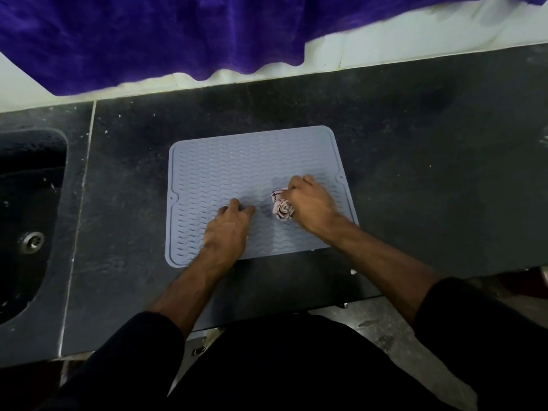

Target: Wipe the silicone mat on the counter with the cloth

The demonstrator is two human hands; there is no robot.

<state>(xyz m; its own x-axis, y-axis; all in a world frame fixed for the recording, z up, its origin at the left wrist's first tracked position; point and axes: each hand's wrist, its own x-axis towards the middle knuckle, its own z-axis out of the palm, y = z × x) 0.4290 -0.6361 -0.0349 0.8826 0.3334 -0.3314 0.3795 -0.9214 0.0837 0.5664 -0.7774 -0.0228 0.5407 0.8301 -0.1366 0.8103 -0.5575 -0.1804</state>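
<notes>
A pale blue-grey silicone mat (225, 164) with wavy ridges lies flat on the dark counter (415, 143). My right hand (308, 203) rests on the mat's right half, closed around a bunched pinkish patterned cloth (281, 207) that presses against the mat. My left hand (228, 229) lies on the mat's lower middle, fingers curled down and pressing on its surface, holding nothing. The two hands are a small gap apart.
A dark sink (26, 209) with a metal drain (33, 241) is set into the counter at the left. A purple fabric (148, 34) hangs over the white wall behind. The counter's front edge runs just below the mat.
</notes>
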